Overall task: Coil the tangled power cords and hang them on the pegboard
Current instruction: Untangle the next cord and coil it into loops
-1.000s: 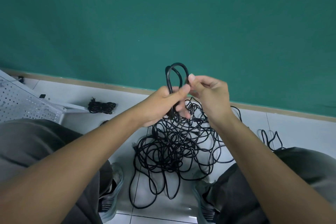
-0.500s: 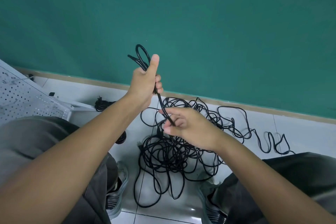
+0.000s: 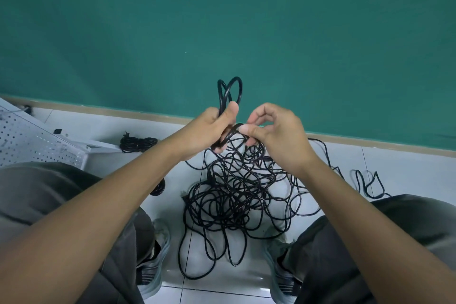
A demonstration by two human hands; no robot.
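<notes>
Basically, left hand point(image 3: 209, 131) clenched a few finished loops point(image 3: 230, 92) upright; right hand point(image 3: 271, 133) pinched the next stretch of cord point(image 3: 233, 132) just beside it. Tangle point(image 3: 234, 195) lay on the floor point(image 3: 407, 168) between the shoes, one coiled cord point(image 3: 138, 143) far left near the pegboard point(image 3: 27, 140). Cord looked light, limp, springy, probably snag-prone; best held close to the loops, feeding short lengths.

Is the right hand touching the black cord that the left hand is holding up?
Touching. The head view shows the right hand pinching the black power cord between thumb and fingers, beside the left hand, which grips its loops.
</notes>
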